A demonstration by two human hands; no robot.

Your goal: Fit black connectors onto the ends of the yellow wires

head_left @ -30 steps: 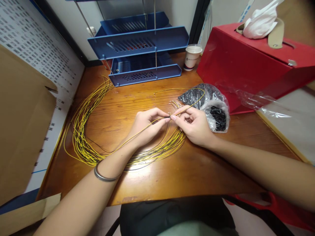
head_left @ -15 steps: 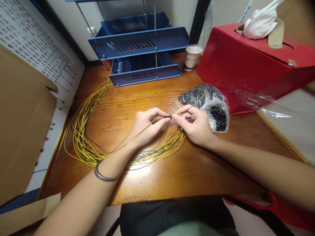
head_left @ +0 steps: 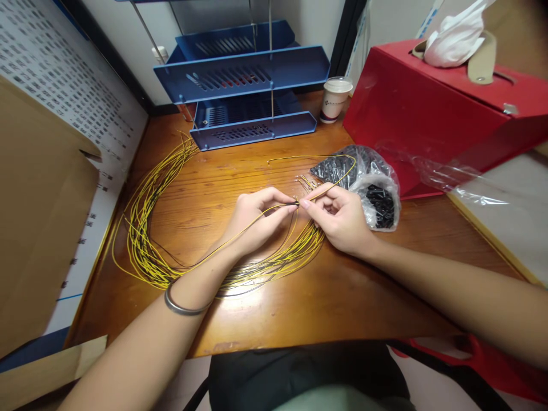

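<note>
My left hand [head_left: 263,214] pinches a small black piece [head_left: 291,204] between thumb and forefinger; its exact kind is too small to make out. A yellow wire [head_left: 240,231] runs from that pinch back over my left wrist. Fingertip to fingertip with it, my right hand [head_left: 340,214] is closed on a yellow wire, whose free length [head_left: 355,162] loops up and over to the left. Beneath both hands lies a curved bundle of yellow and black wires [head_left: 143,240]. Metal-tipped wire ends [head_left: 306,181] show just behind my right fingers.
A clear plastic bag of small black parts [head_left: 379,202] lies right of my right hand. Blue stacked trays [head_left: 252,134] stand at the back, beside a lidded paper cup [head_left: 334,103]. A red tissue box [head_left: 402,114] fills the back right; brown cardboard [head_left: 43,217] rises at left.
</note>
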